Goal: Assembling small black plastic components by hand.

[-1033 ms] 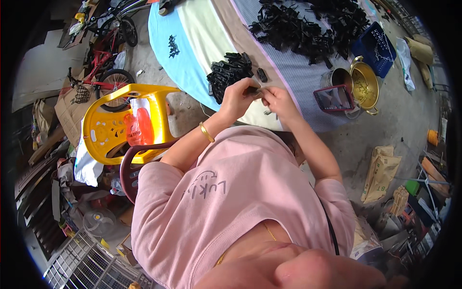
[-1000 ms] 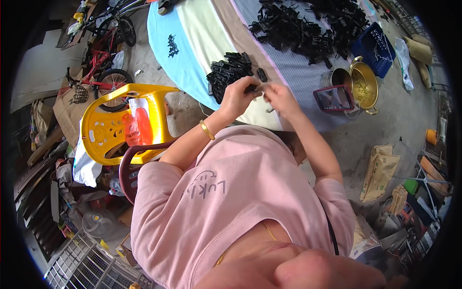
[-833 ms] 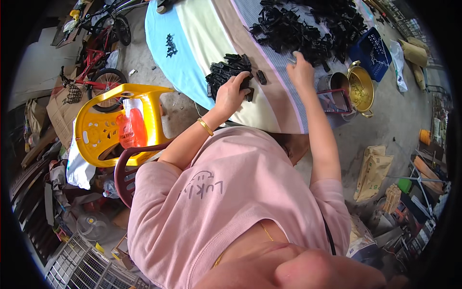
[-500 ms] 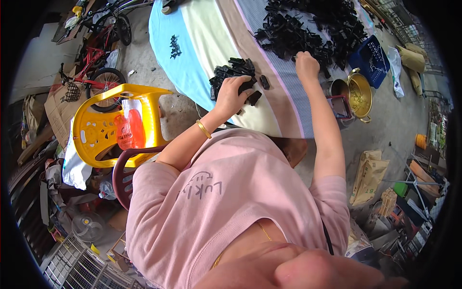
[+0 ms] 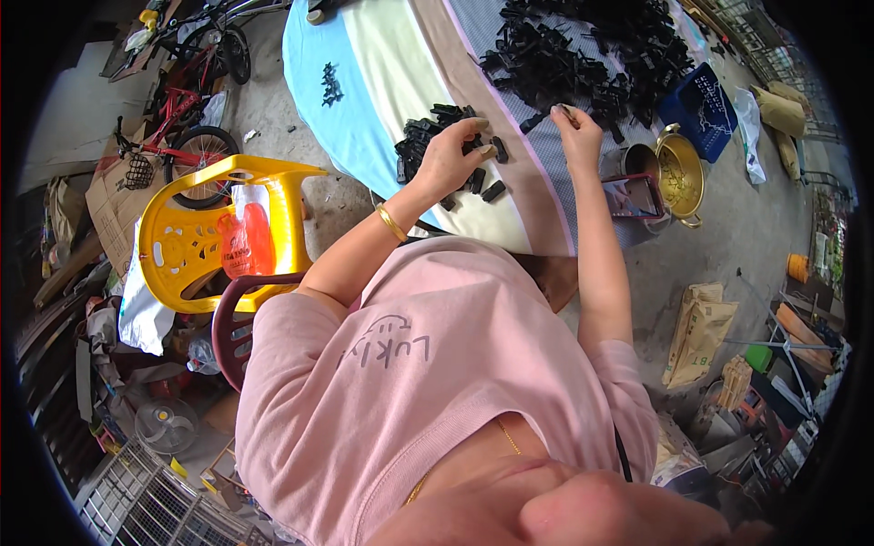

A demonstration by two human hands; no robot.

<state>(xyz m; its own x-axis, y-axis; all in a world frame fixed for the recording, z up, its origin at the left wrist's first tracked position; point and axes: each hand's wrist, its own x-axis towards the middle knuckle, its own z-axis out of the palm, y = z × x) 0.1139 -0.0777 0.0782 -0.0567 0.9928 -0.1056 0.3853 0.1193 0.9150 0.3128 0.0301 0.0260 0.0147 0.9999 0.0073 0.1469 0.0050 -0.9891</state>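
Note:
My left hand (image 5: 448, 159) is spread over the right side of a small pile of black plastic parts (image 5: 414, 146), its fingers and thumb apart. Loose black parts (image 5: 492, 191) lie just below and beside that hand. My right hand (image 5: 581, 144) is raised at the near edge of a large heap of black plastic parts (image 5: 551, 55). Its thumb and fingertips are pinched together on a small black plastic part (image 5: 568, 113), mostly hidden by the fingers. Another black part (image 5: 533, 122) lies just left of the right fingertips.
A striped cloth (image 5: 382, 64) covers the table, with a small dark cluster (image 5: 331, 84) at its left. Right of my right forearm are a phone-like device (image 5: 635, 197), a gold pot (image 5: 681, 173) and a blue basket (image 5: 699, 105). A yellow chair (image 5: 300, 218) stands at left.
My left hand has lifted and opened, shifting slightly up and right off the black parts. My right hand has drawn back a little toward me, pinching a small black part.

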